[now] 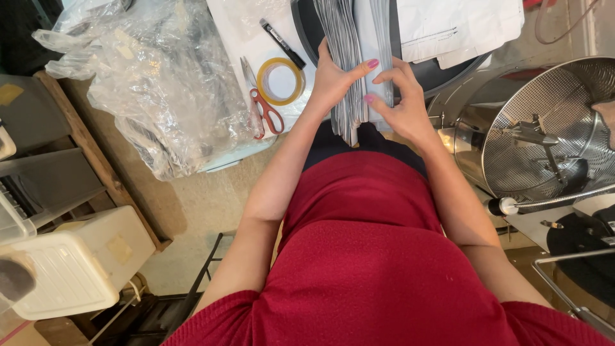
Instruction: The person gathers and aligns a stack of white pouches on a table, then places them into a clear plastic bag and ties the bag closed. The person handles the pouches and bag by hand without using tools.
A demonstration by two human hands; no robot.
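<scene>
The floor [192,211] is pale and a bit rough, like bare concrete. On the left stands a wooden shelf [96,160] with grey bins in it. A white plastic box [70,275] sits low beside it. A black metal frame [205,275] leans near the floor. The table [246,38] at the top is white. A big crinkly clear plastic bag [160,83] lies on its left end. On the right is a shiny metal machine with a round drum full of tiny holes [544,128]. The light is soft and even.
</scene>
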